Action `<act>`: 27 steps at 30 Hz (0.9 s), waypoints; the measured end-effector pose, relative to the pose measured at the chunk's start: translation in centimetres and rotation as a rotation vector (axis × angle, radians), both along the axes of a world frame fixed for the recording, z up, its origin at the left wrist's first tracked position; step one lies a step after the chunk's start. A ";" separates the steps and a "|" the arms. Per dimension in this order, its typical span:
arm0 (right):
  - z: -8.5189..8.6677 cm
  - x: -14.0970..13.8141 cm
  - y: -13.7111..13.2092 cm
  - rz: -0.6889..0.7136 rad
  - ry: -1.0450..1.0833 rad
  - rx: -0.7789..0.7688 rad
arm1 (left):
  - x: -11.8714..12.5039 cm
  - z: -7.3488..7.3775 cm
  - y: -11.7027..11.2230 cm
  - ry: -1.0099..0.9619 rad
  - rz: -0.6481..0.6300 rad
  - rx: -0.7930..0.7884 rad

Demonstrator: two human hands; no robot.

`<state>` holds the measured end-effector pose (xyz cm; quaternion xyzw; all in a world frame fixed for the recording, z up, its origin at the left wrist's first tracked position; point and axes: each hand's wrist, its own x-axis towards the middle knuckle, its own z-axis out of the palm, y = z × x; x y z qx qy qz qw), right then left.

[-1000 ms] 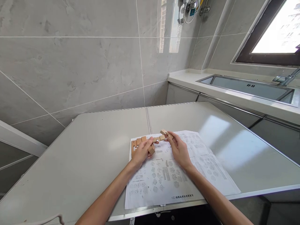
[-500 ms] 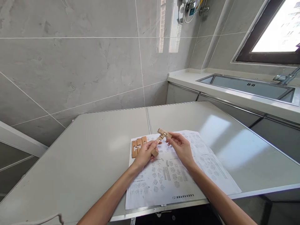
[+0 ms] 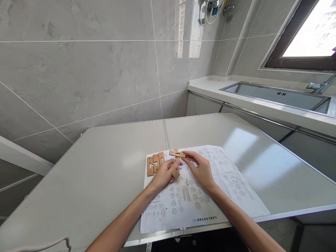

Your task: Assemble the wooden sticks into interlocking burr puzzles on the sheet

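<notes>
Several notched wooden puzzle pieces are at hand. My left hand [image 3: 166, 172] is closed on one wooden puzzle piece [image 3: 175, 173], whose square end sticks out below the fingers. Between the thumb and fingers of my right hand [image 3: 200, 168] is another flat wooden puzzle piece [image 3: 176, 153], held nearly level. It lies across the upper end of the left-hand piece; how they fit together is too small to tell. Just left of my left hand, more wooden puzzle pieces [image 3: 150, 166] with cut-out slots lie side by side on the printed sheet [image 3: 181, 217], partly covered by that hand.
The sheet with line drawings lies on a pale table [image 3: 99, 182] near its front edge. A seam runs through the tabletop. Grey tiled wall [image 3: 105, 70] stands behind. At right are a counter with a sink [image 3: 278, 96] and a window [image 3: 309, 38].
My right hand has moved slightly left and turned its puzzle piece from slanting to nearly level. My left hand has tilted its piece more upright. The pieces on the sheet have stayed put.
</notes>
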<state>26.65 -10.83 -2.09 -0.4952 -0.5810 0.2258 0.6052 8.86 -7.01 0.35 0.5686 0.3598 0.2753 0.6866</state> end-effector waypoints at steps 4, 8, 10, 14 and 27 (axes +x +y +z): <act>0.1 0.1 0.0 -0.002 -0.064 0.028 | -0.3 0.1 0.1 0.066 0.010 0.065; 0.2 0.2 0.0 0.000 -0.120 0.056 | -0.7 -0.1 0.4 0.128 -0.002 0.105; 0.1 0.3 0.0 -0.003 -0.143 0.065 | -0.8 -0.1 0.5 0.156 -0.015 0.108; -0.2 0.5 0.0 -0.025 -0.179 0.074 | -0.9 -0.1 0.6 0.178 -0.044 0.121; -0.5 0.6 0.2 -0.046 -0.178 0.025 | -0.8 0.6 0.4 0.233 -0.038 0.244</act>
